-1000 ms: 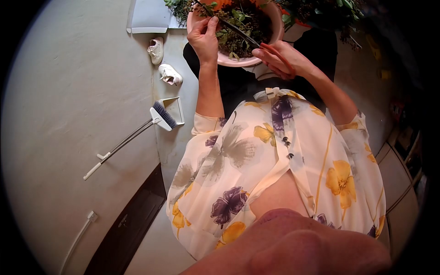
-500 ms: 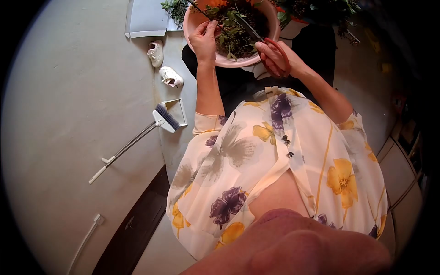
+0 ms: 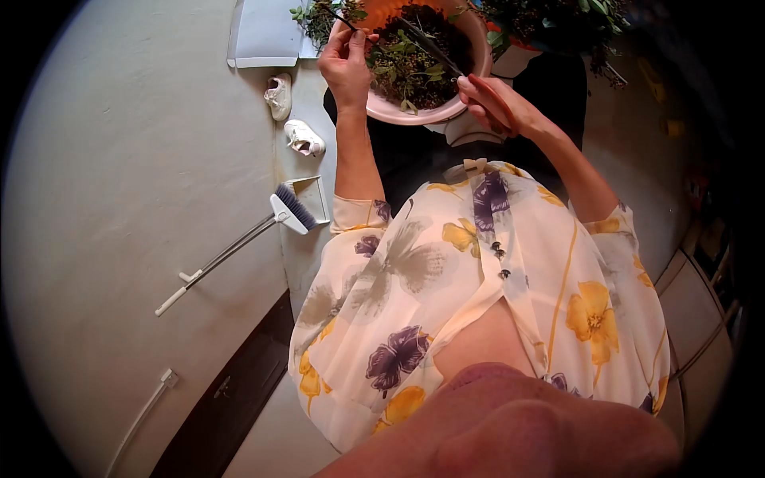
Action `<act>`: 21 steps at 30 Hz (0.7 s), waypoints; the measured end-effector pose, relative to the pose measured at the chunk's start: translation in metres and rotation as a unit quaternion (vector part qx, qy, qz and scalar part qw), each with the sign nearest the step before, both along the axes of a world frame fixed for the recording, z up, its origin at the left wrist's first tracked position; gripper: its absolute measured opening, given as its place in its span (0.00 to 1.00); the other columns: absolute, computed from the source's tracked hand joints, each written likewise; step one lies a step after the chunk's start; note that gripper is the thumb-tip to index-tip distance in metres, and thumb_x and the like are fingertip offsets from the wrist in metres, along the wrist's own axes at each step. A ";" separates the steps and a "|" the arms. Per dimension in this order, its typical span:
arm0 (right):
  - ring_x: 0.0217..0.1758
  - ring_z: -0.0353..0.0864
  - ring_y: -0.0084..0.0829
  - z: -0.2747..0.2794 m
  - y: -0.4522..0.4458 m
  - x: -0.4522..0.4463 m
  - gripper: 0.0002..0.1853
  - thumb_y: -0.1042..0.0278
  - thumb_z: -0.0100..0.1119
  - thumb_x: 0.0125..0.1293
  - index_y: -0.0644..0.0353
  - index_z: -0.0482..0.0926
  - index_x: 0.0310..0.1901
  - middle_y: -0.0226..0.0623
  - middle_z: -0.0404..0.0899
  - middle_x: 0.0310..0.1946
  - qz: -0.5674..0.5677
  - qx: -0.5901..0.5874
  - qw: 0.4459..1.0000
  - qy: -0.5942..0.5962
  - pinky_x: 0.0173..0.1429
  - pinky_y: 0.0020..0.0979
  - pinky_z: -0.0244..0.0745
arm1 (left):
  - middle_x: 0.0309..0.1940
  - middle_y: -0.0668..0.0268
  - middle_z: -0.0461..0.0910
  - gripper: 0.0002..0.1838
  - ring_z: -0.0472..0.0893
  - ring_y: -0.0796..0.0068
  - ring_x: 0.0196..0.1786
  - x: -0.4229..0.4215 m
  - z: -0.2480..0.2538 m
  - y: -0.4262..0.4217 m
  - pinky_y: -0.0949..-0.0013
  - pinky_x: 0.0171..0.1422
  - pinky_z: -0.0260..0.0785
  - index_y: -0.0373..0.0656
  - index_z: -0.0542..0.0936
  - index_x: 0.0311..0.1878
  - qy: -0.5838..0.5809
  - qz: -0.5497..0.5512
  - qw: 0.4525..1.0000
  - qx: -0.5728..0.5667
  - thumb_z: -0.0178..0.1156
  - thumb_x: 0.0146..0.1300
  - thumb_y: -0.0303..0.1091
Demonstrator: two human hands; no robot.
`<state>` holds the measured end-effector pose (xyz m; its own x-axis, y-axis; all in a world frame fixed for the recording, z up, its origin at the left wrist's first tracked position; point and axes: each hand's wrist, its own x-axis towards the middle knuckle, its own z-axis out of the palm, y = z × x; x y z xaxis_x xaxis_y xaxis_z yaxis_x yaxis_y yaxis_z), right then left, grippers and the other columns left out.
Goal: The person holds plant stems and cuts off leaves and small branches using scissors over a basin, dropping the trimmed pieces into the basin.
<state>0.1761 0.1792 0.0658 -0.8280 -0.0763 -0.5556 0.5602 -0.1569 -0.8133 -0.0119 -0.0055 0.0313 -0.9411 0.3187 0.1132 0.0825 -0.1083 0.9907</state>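
A pink basin (image 3: pixel 484 60) holds cut green sprigs and dark berry clusters (image 3: pixel 410 68). At its left rim, my left hand (image 3: pixel 347 72) pinches a thin dark stem (image 3: pixel 341 17) between thumb and fingers. My right hand (image 3: pixel 496 103) is wrapped round the red handles of a pair of scissors (image 3: pixel 494 99) at the basin's lower right rim. The dark blades point up and left over the basin, apart from the stem in my left hand.
More leafy, berried branches (image 3: pixel 558 24) lie at the upper right, with other sprigs (image 3: pixel 317 22) beside a pale board (image 3: pixel 267 36). White shoes (image 3: pixel 304 138), a dustpan (image 3: pixel 312 195) and a long-handled brush (image 3: pixel 292 210) are at the left.
My left hand has moved slightly left and away from the scissors. The red handles have turned in my right hand and look narrower. The leafy sprig near the blades has dropped away.
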 end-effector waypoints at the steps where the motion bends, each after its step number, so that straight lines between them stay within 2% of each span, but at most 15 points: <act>1: 0.10 0.62 0.17 0.008 0.001 -0.002 0.31 0.29 0.48 0.71 0.55 0.70 0.31 0.20 0.62 0.11 0.000 0.000 1.000 0.001 0.15 0.21 0.58 | 0.39 0.59 0.86 0.08 0.87 0.70 0.40 0.001 -0.001 0.001 0.71 0.48 0.81 0.30 0.82 0.45 0.001 0.000 1.000 0.000 0.61 0.70 0.27; 3: 0.11 0.64 0.17 0.029 0.003 -0.002 0.26 0.40 0.45 0.76 0.56 0.70 0.31 0.23 0.64 0.10 0.030 0.020 0.999 0.013 0.15 0.21 0.57 | 0.38 0.63 0.85 0.06 0.86 0.74 0.40 0.004 -0.005 0.003 0.74 0.45 0.79 0.30 0.81 0.43 0.069 -0.026 0.997 0.009 0.62 0.69 0.25; 6: 0.11 0.65 0.19 0.040 0.002 -0.001 0.27 0.40 0.44 0.76 0.58 0.71 0.30 0.24 0.65 0.09 0.025 0.000 0.997 0.075 0.16 0.22 0.59 | 0.38 0.64 0.86 0.06 0.85 0.76 0.40 0.006 -0.015 0.004 0.77 0.44 0.77 0.32 0.81 0.45 0.116 -0.016 0.993 -0.004 0.63 0.69 0.25; 8: 0.11 0.65 0.19 0.046 0.003 -0.003 0.28 0.40 0.44 0.76 0.59 0.72 0.30 0.25 0.65 0.09 0.035 0.018 0.996 0.075 0.16 0.22 0.60 | 0.39 0.65 0.86 0.07 0.85 0.79 0.41 0.009 -0.018 0.003 0.79 0.43 0.75 0.33 0.82 0.47 0.152 -0.014 0.988 -0.002 0.62 0.70 0.26; 10: 0.10 0.66 0.20 0.048 0.004 -0.003 0.29 0.40 0.44 0.76 0.60 0.73 0.29 0.25 0.65 0.09 0.045 0.036 0.996 0.074 0.16 0.23 0.61 | 0.41 0.64 0.86 0.06 0.84 0.80 0.41 0.013 -0.018 0.000 0.79 0.41 0.74 0.34 0.82 0.47 0.166 -0.013 0.984 -0.070 0.62 0.70 0.25; 11: 0.11 0.67 0.20 0.048 0.005 -0.004 0.29 0.40 0.45 0.76 0.60 0.73 0.28 0.26 0.65 0.09 0.050 0.045 0.996 0.065 0.16 0.22 0.62 | 0.41 0.64 0.86 0.06 0.84 0.80 0.41 0.013 -0.019 0.001 0.79 0.41 0.74 0.34 0.82 0.47 0.166 -0.013 0.984 -0.069 0.62 0.70 0.25; 13: 0.11 0.67 0.20 0.049 0.006 -0.004 0.29 0.39 0.45 0.76 0.60 0.73 0.28 0.26 0.65 0.09 0.056 0.054 0.995 0.056 0.16 0.22 0.62 | 0.40 0.61 0.83 0.05 0.85 0.73 0.38 0.014 -0.020 0.002 0.74 0.44 0.77 0.32 0.81 0.43 0.161 -0.003 0.985 -0.053 0.64 0.67 0.22; 14: 0.10 0.69 0.20 0.052 0.008 -0.004 0.33 0.33 0.45 0.73 0.59 0.73 0.26 0.25 0.66 0.09 0.058 0.067 0.994 0.061 0.16 0.22 0.65 | 0.40 0.61 0.83 0.05 0.85 0.73 0.38 0.014 -0.020 0.002 0.74 0.44 0.77 0.32 0.81 0.43 0.161 -0.002 0.986 -0.052 0.64 0.67 0.22; 15: 0.10 0.71 0.20 0.054 0.009 -0.004 0.36 0.27 0.45 0.70 0.59 0.72 0.24 0.25 0.67 0.10 0.060 0.079 0.993 0.065 0.15 0.22 0.68 | 0.40 0.61 0.83 0.05 0.84 0.71 0.38 0.013 -0.021 0.001 0.72 0.44 0.77 0.32 0.81 0.43 0.208 0.001 0.975 -0.080 0.64 0.66 0.22; 16: 0.10 0.71 0.20 0.055 0.009 -0.005 0.36 0.27 0.45 0.70 0.59 0.72 0.24 0.25 0.67 0.10 0.061 0.079 0.993 0.064 0.15 0.22 0.68 | 0.39 0.60 0.83 0.05 0.84 0.70 0.39 0.013 -0.021 0.000 0.71 0.44 0.77 0.32 0.81 0.42 0.253 0.004 0.961 -0.108 0.65 0.65 0.22; 19: 0.09 0.71 0.20 0.055 0.010 -0.004 0.37 0.27 0.45 0.70 0.59 0.72 0.23 0.25 0.67 0.10 0.063 0.099 0.992 0.055 0.15 0.22 0.68 | 0.38 0.59 0.82 0.05 0.83 0.68 0.39 0.018 -0.018 0.001 0.69 0.45 0.76 0.32 0.81 0.41 0.227 0.006 0.969 -0.095 0.65 0.64 0.22; 21: 0.09 0.68 0.21 0.054 0.010 -0.003 0.31 0.37 0.47 0.74 0.60 0.72 0.26 0.28 0.67 0.09 0.066 0.087 0.993 0.039 0.14 0.23 0.62 | 0.38 0.59 0.82 0.05 0.83 0.68 0.39 0.021 -0.011 0.001 0.69 0.45 0.76 0.32 0.81 0.41 0.243 0.009 0.963 -0.113 0.65 0.64 0.22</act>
